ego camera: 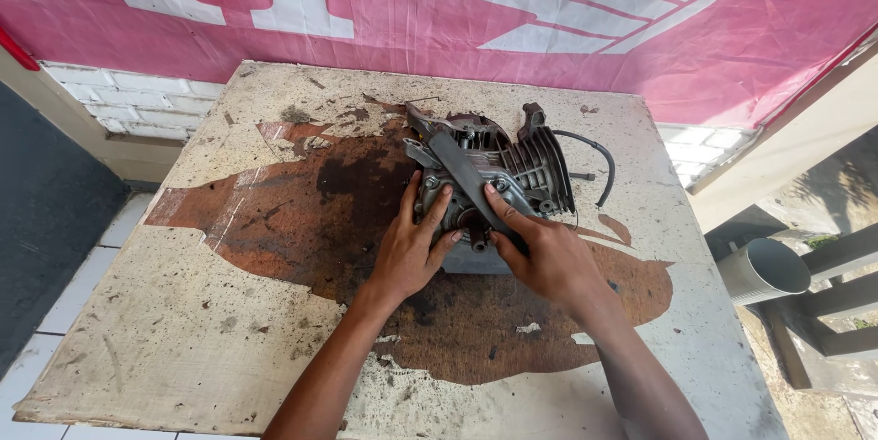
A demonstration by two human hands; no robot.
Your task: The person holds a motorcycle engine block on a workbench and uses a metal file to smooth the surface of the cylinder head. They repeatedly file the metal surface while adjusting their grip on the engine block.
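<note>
Both hands on the grimy grey finned metal engine block (pixel 489 188) mid-counter (pixel 183 330), left hand (pixel 412 248) with fingers spread flat, right hand (pixel 540 252) fingers pinching the dark grey flat metal strip (pixel 462 175); I'd keep that left palm pressing so nothing rocks.

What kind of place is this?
Probably an informal outdoor repair spot, a small-engine workshop. Both hands, left hand and right hand, rest on a greasy engine block on an oil-stained, worn table, with a pink banner hung behind.
</note>
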